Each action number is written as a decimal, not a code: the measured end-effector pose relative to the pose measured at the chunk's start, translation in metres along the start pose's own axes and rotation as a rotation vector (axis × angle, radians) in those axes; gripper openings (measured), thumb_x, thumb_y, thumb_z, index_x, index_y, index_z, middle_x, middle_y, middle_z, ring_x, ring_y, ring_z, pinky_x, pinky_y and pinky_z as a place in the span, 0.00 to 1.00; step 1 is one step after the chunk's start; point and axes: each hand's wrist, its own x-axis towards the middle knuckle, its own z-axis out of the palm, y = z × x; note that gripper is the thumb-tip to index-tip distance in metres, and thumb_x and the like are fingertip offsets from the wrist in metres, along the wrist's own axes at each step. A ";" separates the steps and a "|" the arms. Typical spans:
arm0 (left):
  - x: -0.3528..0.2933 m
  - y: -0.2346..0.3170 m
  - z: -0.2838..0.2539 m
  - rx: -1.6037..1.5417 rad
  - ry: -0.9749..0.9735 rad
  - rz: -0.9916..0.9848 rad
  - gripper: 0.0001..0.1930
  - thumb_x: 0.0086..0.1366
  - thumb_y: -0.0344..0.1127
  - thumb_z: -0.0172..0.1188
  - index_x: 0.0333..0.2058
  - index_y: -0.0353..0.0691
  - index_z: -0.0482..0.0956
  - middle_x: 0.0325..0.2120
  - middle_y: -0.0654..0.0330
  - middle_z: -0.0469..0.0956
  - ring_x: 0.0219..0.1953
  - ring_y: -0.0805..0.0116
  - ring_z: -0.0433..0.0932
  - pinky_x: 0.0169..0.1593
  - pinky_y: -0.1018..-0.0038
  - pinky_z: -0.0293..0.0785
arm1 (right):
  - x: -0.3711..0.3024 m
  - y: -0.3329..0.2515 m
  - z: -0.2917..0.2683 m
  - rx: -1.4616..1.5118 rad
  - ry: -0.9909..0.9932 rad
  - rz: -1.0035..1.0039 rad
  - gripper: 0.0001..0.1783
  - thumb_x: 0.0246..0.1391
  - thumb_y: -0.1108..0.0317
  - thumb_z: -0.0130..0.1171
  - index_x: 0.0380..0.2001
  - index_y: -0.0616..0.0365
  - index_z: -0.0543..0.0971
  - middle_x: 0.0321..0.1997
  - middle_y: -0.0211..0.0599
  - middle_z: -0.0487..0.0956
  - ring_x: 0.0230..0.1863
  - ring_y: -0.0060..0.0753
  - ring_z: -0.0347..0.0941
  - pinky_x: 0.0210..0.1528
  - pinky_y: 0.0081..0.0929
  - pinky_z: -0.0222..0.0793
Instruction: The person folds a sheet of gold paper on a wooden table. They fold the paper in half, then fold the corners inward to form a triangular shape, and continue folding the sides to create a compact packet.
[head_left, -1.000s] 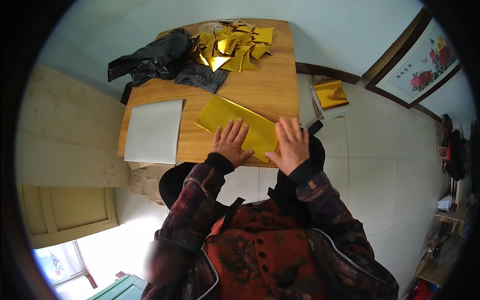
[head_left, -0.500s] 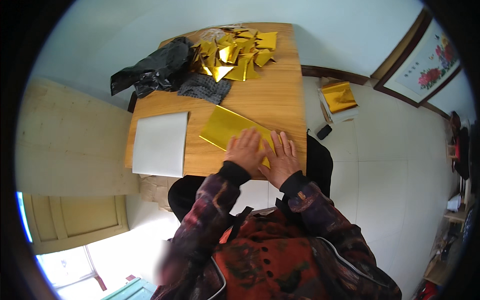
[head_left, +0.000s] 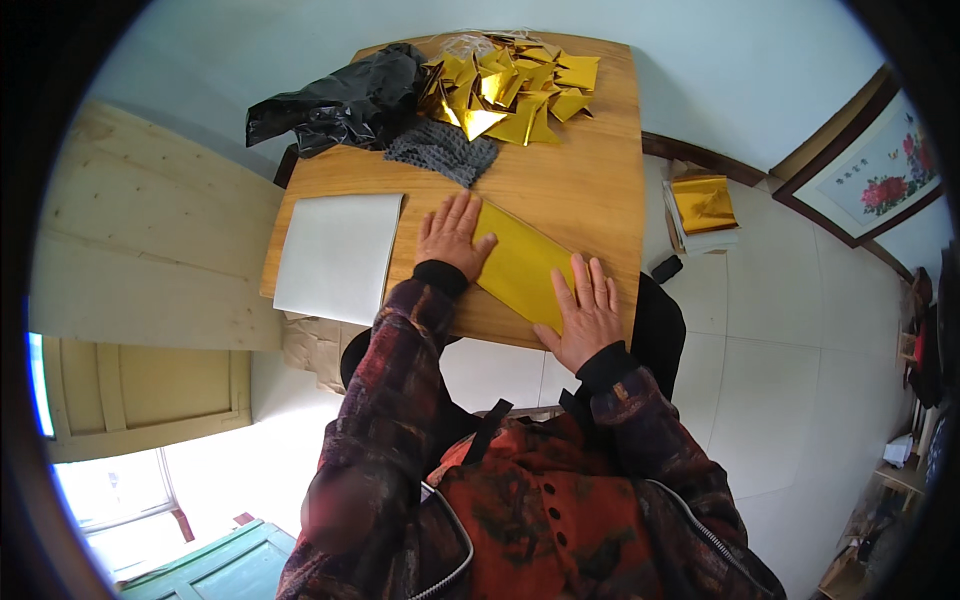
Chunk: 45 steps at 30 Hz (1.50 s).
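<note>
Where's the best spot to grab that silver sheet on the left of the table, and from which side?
The silver sheet is probably best pinched midway along its near edge, coming from the person's side, thumb above, fingers below: it lies flat, and that edge reaches the near rim of the table. The left hand is closer.

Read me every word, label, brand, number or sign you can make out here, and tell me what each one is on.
Framed flower picture at the right: a short line of small dark characters, too small to read.
Gold sheet on the table: no lettering visible.
Pale gray sheet: none visible.
Black plastic bag: none visible.
So nothing here reads clearly enough to quote.
</note>
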 end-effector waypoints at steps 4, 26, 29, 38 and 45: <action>0.000 -0.003 -0.004 -0.042 -0.010 -0.025 0.35 0.66 0.59 0.47 0.68 0.54 0.57 0.71 0.64 0.50 0.73 0.63 0.46 0.72 0.57 0.38 | 0.000 0.001 0.001 -0.020 0.003 -0.004 0.45 0.49 0.44 0.63 0.66 0.52 0.63 0.74 0.48 0.50 0.75 0.55 0.41 0.72 0.53 0.37; -0.120 0.026 -0.012 -0.006 -0.169 0.500 0.38 0.56 0.49 0.66 0.65 0.69 0.61 0.71 0.65 0.50 0.72 0.55 0.47 0.70 0.46 0.44 | -0.012 0.007 -0.012 -0.102 -0.160 0.084 0.42 0.54 0.43 0.57 0.69 0.40 0.58 0.77 0.34 0.46 0.77 0.48 0.36 0.72 0.58 0.34; -0.121 0.025 -0.011 -0.002 -0.156 0.494 0.38 0.56 0.48 0.66 0.65 0.69 0.61 0.71 0.65 0.50 0.72 0.55 0.47 0.69 0.44 0.44 | -0.020 0.010 -0.021 -0.106 -0.171 0.103 0.41 0.53 0.43 0.58 0.69 0.39 0.59 0.76 0.32 0.47 0.77 0.48 0.35 0.72 0.61 0.34; -0.123 0.036 -0.009 -0.041 -0.085 0.437 0.39 0.54 0.57 0.66 0.64 0.65 0.62 0.67 0.64 0.58 0.71 0.54 0.50 0.69 0.39 0.38 | -0.036 0.023 -0.050 -0.021 -0.192 0.093 0.52 0.43 0.41 0.68 0.68 0.50 0.59 0.76 0.41 0.47 0.76 0.56 0.35 0.69 0.67 0.38; -0.108 0.052 -0.012 -0.143 -0.028 0.447 0.42 0.50 0.60 0.68 0.63 0.55 0.64 0.60 0.56 0.63 0.68 0.54 0.56 0.70 0.45 0.40 | -0.017 0.032 -0.045 -0.072 -0.237 0.062 0.53 0.43 0.34 0.65 0.67 0.50 0.60 0.75 0.34 0.49 0.76 0.53 0.34 0.68 0.70 0.37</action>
